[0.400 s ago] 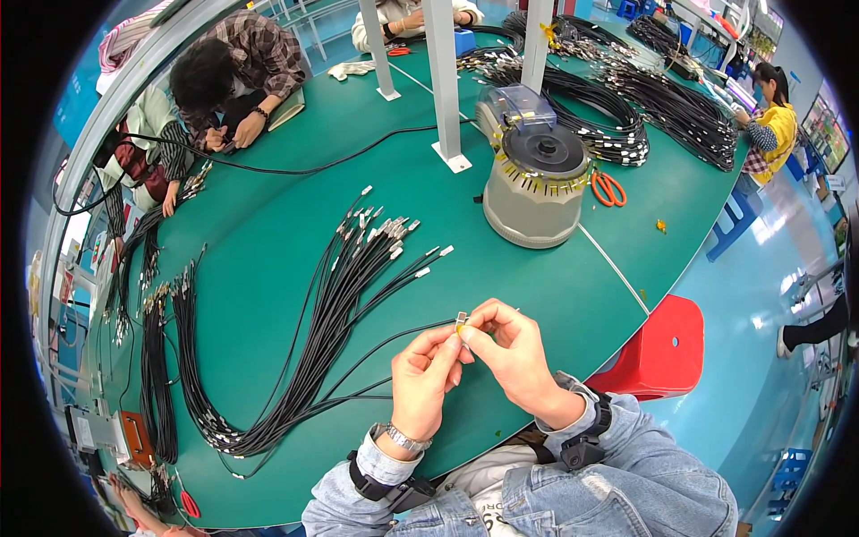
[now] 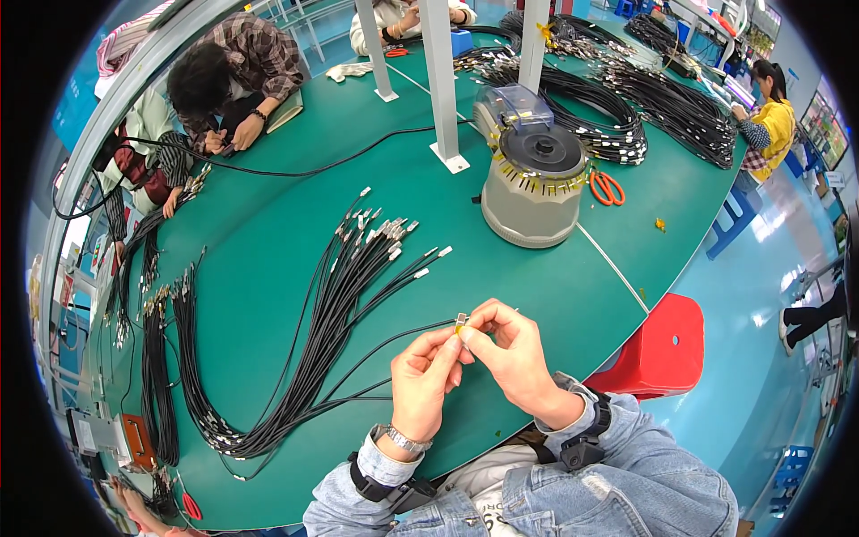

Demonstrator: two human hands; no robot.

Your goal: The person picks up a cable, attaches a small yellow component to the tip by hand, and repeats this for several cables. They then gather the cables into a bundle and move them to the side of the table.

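In front of me, my left hand (image 2: 420,380) and my right hand (image 2: 516,362) meet with their fingertips pinched together. Between them is the end of a black cable (image 2: 394,338), whose small metal connector (image 2: 462,319) sticks up above the fingers. A bit of yellow tape (image 2: 460,329) shows just below the connector, under my right thumb and fingers. The cable runs left from my left hand to a large bundle of black cables (image 2: 313,358) with silver-tipped ends, lying curved on the green table (image 2: 242,228).
Beyond my hands stands a round grey tape dispenser (image 2: 532,201) ringed with yellow tape strips. Orange-handled scissors (image 2: 607,189) lie beside it. A white post (image 2: 440,89) rises from the table. More cable coils (image 2: 599,116) lie far right. A red stool (image 2: 667,349) stands at the table's right edge.
Both hands keep their pinch at the connector with no visible movement. At the far right, a passing person's legs have shifted. The view has moved very slightly.
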